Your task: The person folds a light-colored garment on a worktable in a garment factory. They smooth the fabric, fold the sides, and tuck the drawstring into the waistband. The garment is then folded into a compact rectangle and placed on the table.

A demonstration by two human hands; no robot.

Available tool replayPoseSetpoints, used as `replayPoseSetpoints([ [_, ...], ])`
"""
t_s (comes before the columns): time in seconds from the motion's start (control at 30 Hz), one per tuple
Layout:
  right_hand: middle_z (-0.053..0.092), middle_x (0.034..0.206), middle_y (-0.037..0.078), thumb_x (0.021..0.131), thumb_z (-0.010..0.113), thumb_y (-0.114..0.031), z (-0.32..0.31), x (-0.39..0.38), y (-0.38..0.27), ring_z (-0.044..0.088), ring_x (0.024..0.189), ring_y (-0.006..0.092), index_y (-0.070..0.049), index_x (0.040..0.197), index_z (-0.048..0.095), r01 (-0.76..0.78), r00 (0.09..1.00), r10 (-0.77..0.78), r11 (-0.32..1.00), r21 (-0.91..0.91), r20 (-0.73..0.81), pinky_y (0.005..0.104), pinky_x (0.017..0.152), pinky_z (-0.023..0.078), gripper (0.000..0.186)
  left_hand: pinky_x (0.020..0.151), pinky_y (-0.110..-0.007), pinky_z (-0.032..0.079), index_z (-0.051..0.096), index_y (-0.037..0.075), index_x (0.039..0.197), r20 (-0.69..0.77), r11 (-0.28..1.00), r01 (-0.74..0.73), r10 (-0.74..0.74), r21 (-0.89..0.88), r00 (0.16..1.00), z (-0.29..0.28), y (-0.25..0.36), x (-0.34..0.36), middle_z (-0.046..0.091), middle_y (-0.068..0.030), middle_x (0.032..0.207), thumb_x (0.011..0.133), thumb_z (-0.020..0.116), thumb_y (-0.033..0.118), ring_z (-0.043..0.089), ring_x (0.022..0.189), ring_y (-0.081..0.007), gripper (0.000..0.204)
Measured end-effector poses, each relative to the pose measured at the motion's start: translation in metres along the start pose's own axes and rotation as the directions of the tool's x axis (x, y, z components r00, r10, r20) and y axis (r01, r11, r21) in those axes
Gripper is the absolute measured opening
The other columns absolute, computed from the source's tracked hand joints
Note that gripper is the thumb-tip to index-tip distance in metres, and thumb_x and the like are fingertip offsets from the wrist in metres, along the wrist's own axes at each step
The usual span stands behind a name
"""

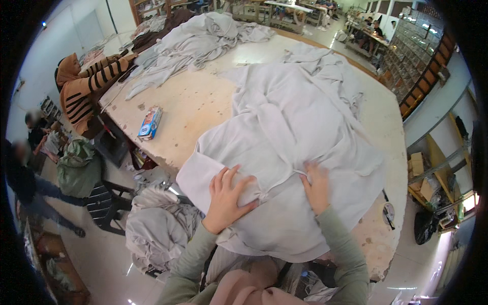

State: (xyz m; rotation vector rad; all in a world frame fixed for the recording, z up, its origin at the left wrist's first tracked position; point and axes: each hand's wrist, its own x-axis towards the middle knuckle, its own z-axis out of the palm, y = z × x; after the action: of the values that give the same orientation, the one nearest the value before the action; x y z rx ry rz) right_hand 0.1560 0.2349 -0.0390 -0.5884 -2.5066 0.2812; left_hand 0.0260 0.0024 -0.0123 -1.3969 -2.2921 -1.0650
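Note:
A large piece of pale grey cloth [305, 127] lies in loose folds over the near and right part of the table, its near edge hanging toward me. My left hand [229, 195] rests flat on the cloth near its left edge, fingers spread and thumb pointing right. Beside that thumb the cloth bunches into a small gather. To the right, my right hand [317, 187] is on the cloth by a raised fold, thumb toward the left. Its fingertips are smeared by motion, so whether they pinch the fold cannot be seen.
A blue and white box [150, 123] stands on the worn wooden table [188, 109]. More grey cloth [198, 40] is heaped at the far side, where a person in a striped top [84, 91] reaches over. A cloth pile [157, 223] sits low left; a dark tool [388, 209] lies right.

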Motion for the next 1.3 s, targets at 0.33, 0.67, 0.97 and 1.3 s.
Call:
replayPoseSetpoints([
  [0.33, 0.067, 0.095, 0.012, 0.089, 0.059, -0.016, -0.169, -0.026, -0.037, 0.065, 0.086, 0.0172, -0.002, 0.114, 0.059, -0.155, 0.483, -0.793, 0.34, 0.928, 0.371, 0.0317, 0.078, 0.05, 0.028, 0.083, -0.033, 0.043, 0.059, -0.005, 0.107, 0.368, 0.261, 0.262, 0.73, -0.929, 0.576, -0.064, -0.016, -0.029, 0.057, -0.0168, 0.096, 0.078, 0.062, 0.004, 0.058, 0.092, -0.0313, 0.031],
  [0.67, 0.057, 0.121, 0.013, 0.079, 0.072, -0.03, -0.121, -0.107, -0.066, 0.057, 0.106, 0.0263, -0.003, 0.126, 0.051, -0.375, 0.701, 0.629, -0.074, 0.924, 0.336, 0.0378, 0.09, 0.046, 0.058, 0.094, -0.034, 0.044, 0.046, 0.003, 0.13, 0.595, 0.327, 0.561, 0.006, -0.761, 0.804, 0.03, 0.143, -0.021, 0.049, -0.012, 0.127, 0.079, 0.057, 0.004, 0.053, 0.11, -0.0228, 0.052],
  [0.97, 0.06, 0.114, 0.016, 0.079, 0.07, -0.029, -0.284, -0.238, -0.022, 0.06, 0.101, 0.0278, -0.003, 0.122, 0.054, -0.458, 0.721, 0.685, 0.587, 0.667, -0.107, 0.0377, 0.086, 0.047, 0.053, 0.099, -0.042, 0.036, 0.055, 0.006, 0.122, 0.561, 0.622, 0.034, 0.68, -0.782, 0.472, 0.042, 0.146, 0.032, 0.045, -0.0147, 0.13, 0.073, 0.07, 0.01, 0.045, 0.117, -0.0316, 0.052],
  [1.3, 0.063, 0.106, 0.018, 0.079, 0.068, -0.029, -0.415, -0.497, 0.028, 0.062, 0.096, 0.0295, -0.004, 0.117, 0.057, -0.923, 0.046, 0.659, 0.315, 0.22, -0.751, 0.0376, 0.082, 0.048, 0.047, 0.104, -0.047, 0.03, 0.039, 0.005, 0.137, 0.191, 0.939, -0.34, 0.343, -0.05, 0.919, 0.209, -0.076, 0.213, 0.039, -0.0201, 0.138, 0.084, 0.062, 0.023, 0.037, 0.127, -0.0374, 0.061],
])
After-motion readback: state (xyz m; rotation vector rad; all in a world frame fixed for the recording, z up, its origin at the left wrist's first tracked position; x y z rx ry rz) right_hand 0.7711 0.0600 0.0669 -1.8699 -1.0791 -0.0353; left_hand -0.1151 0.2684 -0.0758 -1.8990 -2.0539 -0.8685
